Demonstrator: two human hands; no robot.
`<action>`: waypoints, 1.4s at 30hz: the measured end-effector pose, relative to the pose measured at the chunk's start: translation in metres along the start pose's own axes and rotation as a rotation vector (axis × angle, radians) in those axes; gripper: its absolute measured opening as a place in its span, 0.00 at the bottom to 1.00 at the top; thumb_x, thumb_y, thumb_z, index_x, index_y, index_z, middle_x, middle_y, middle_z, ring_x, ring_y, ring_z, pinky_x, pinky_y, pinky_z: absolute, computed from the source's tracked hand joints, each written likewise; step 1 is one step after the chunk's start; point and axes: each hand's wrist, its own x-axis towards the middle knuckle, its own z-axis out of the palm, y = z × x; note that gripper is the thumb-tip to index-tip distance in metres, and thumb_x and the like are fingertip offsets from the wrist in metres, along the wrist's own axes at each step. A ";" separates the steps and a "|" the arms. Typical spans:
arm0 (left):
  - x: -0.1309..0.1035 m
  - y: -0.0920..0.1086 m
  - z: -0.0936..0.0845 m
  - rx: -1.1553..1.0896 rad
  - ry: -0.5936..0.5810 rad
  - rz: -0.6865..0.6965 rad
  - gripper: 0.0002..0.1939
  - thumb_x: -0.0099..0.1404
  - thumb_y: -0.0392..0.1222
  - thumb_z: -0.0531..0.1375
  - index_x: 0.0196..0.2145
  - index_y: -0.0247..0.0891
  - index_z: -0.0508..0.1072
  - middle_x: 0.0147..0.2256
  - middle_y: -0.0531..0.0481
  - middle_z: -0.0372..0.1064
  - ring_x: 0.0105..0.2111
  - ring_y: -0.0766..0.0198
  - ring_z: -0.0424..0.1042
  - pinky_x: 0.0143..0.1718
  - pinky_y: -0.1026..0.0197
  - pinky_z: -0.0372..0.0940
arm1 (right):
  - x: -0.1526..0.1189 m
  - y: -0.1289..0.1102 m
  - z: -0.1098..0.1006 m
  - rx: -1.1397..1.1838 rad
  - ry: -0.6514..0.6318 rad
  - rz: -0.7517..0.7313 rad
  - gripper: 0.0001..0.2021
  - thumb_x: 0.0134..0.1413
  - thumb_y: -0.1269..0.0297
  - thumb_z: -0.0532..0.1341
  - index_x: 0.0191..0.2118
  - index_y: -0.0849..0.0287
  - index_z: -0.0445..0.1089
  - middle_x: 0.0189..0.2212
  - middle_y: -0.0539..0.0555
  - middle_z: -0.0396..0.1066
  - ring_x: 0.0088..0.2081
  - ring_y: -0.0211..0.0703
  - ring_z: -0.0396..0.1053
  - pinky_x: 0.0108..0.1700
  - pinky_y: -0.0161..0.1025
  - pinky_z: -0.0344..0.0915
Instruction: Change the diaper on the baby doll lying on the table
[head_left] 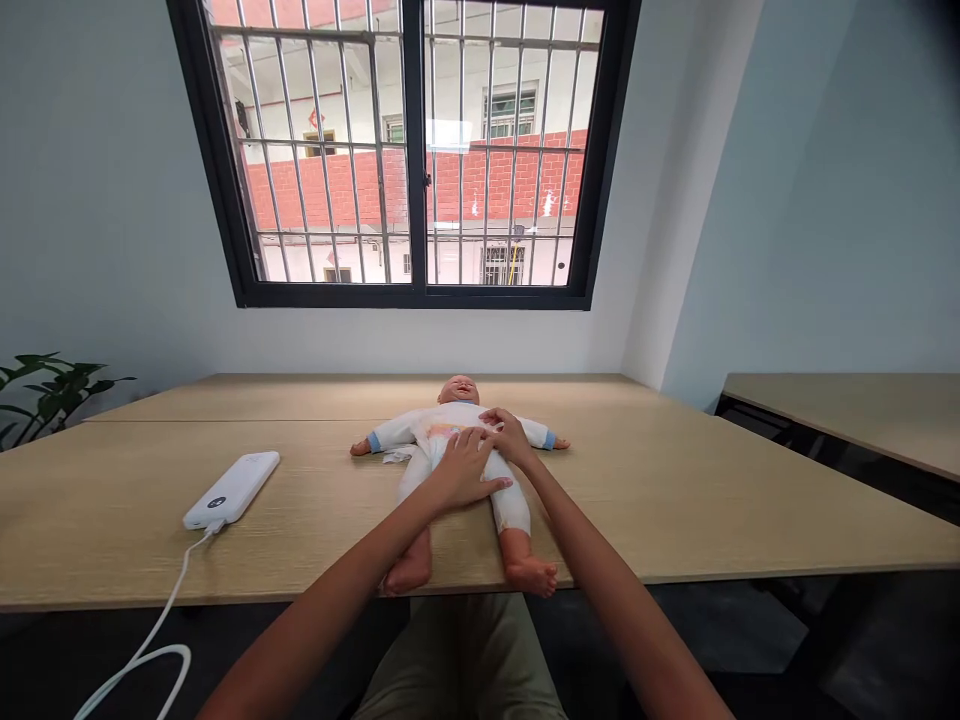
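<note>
A baby doll (459, 388) lies on its back on the wooden table (330, 500), head toward the window, arms spread and bare feet at the front edge. It wears a white suit (511, 505) with blue cuffs and an orange print on the chest. My left hand (466, 468) rests over the doll's lower belly and hip, fingers apart, holding nothing visible. On the doll's belly, my right hand (510, 437) touches the suit with bent fingers; its fingertips are close to my left fingers. A bit of white cloth (399, 454) shows beside the doll's waist.
A white power bank (234, 490) lies on the left of the table, its white cable (176, 590) hanging over the front edge. A plant (56, 395) stands at far left. Another table (847, 410) is at right. A barred window is behind.
</note>
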 end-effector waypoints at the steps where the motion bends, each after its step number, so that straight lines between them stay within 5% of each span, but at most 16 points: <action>1: 0.000 -0.004 -0.001 -0.001 0.014 -0.006 0.33 0.62 0.62 0.55 0.56 0.37 0.63 0.59 0.36 0.58 0.61 0.46 0.54 0.60 0.41 0.50 | 0.001 0.000 -0.001 0.009 0.027 0.003 0.16 0.43 0.53 0.64 0.34 0.60 0.70 0.36 0.56 0.73 0.38 0.44 0.68 0.43 0.42 0.64; 6: -0.007 -0.022 -0.001 -0.006 -0.037 -0.005 0.34 0.64 0.62 0.53 0.59 0.35 0.62 0.61 0.38 0.60 0.62 0.48 0.55 0.64 0.45 0.44 | 0.004 -0.003 -0.009 0.174 0.152 0.087 0.19 0.46 0.47 0.60 0.35 0.60 0.68 0.33 0.56 0.72 0.34 0.42 0.67 0.38 0.40 0.64; 9: -0.009 -0.029 0.000 -0.069 -0.044 -0.004 0.36 0.64 0.62 0.54 0.61 0.35 0.60 0.62 0.38 0.58 0.63 0.48 0.55 0.64 0.45 0.43 | 0.000 -0.008 -0.013 0.253 -0.019 0.098 0.21 0.44 0.49 0.63 0.39 0.60 0.69 0.28 0.51 0.69 0.29 0.39 0.66 0.34 0.37 0.63; 12: -0.006 -0.041 -0.003 -0.310 -0.007 0.017 0.29 0.64 0.59 0.55 0.55 0.36 0.68 0.56 0.39 0.66 0.57 0.48 0.63 0.62 0.48 0.48 | -0.007 -0.011 -0.011 0.190 -0.219 0.069 0.20 0.43 0.53 0.64 0.40 0.61 0.71 0.28 0.51 0.71 0.30 0.39 0.67 0.33 0.36 0.63; 16: -0.005 -0.080 -0.014 -0.795 0.342 -0.204 0.19 0.64 0.54 0.52 0.36 0.36 0.73 0.39 0.44 0.75 0.42 0.56 0.72 0.47 0.55 0.65 | -0.011 -0.013 -0.007 0.091 -0.220 0.035 0.17 0.47 0.56 0.62 0.41 0.61 0.73 0.31 0.53 0.73 0.32 0.39 0.68 0.35 0.36 0.63; 19: -0.018 -0.124 -0.024 -0.838 0.572 -0.442 0.15 0.56 0.52 0.56 0.32 0.36 0.71 0.30 0.47 0.72 0.35 0.59 0.72 0.37 0.59 0.66 | -0.008 -0.012 -0.007 0.142 -0.103 0.075 0.17 0.49 0.54 0.60 0.41 0.60 0.73 0.30 0.53 0.74 0.32 0.39 0.69 0.34 0.36 0.65; 24: -0.057 -0.174 -0.023 -0.556 0.266 -0.536 0.12 0.51 0.48 0.59 0.26 0.36 0.71 0.23 0.51 0.69 0.25 0.63 0.67 0.28 0.63 0.61 | -0.001 -0.006 -0.011 0.264 0.106 0.121 0.20 0.48 0.48 0.59 0.36 0.61 0.71 0.26 0.53 0.72 0.27 0.39 0.68 0.32 0.37 0.66; 27: -0.068 -0.180 -0.013 -0.500 0.117 -0.529 0.09 0.47 0.45 0.62 0.24 0.36 0.73 0.23 0.51 0.70 0.26 0.62 0.68 0.28 0.63 0.60 | -0.001 0.000 -0.014 0.283 0.181 0.184 0.22 0.45 0.45 0.61 0.36 0.61 0.70 0.24 0.52 0.70 0.24 0.37 0.65 0.29 0.37 0.64; 31: -0.067 -0.178 -0.001 -0.445 0.110 -0.549 0.09 0.46 0.40 0.64 0.28 0.37 0.77 0.29 0.49 0.75 0.33 0.58 0.70 0.36 0.60 0.61 | -0.003 -0.008 -0.014 0.250 0.237 0.162 0.22 0.47 0.45 0.60 0.35 0.61 0.69 0.24 0.52 0.70 0.24 0.38 0.65 0.29 0.37 0.64; 34: -0.064 -0.176 0.006 -0.417 0.155 -0.570 0.11 0.47 0.37 0.64 0.32 0.39 0.79 0.33 0.49 0.76 0.38 0.56 0.70 0.44 0.58 0.60 | -0.001 -0.035 0.000 0.188 0.094 0.014 0.17 0.52 0.50 0.58 0.36 0.60 0.71 0.31 0.56 0.74 0.31 0.41 0.70 0.36 0.39 0.66; 39: -0.062 -0.175 0.010 -0.466 0.201 -0.616 0.15 0.46 0.32 0.63 0.35 0.36 0.77 0.29 0.52 0.71 0.33 0.61 0.68 0.38 0.62 0.61 | 0.012 -0.089 0.058 -0.215 -0.528 -0.282 0.09 0.54 0.63 0.58 0.35 0.55 0.76 0.39 0.53 0.77 0.42 0.44 0.71 0.49 0.42 0.63; 42: -0.062 -0.177 0.007 -0.528 0.210 -0.657 0.16 0.46 0.33 0.63 0.37 0.35 0.75 0.24 0.55 0.66 0.28 0.65 0.66 0.31 0.64 0.60 | 0.022 -0.100 0.096 -0.614 -0.776 -0.370 0.09 0.53 0.67 0.59 0.34 0.54 0.78 0.40 0.54 0.77 0.49 0.50 0.68 0.57 0.52 0.56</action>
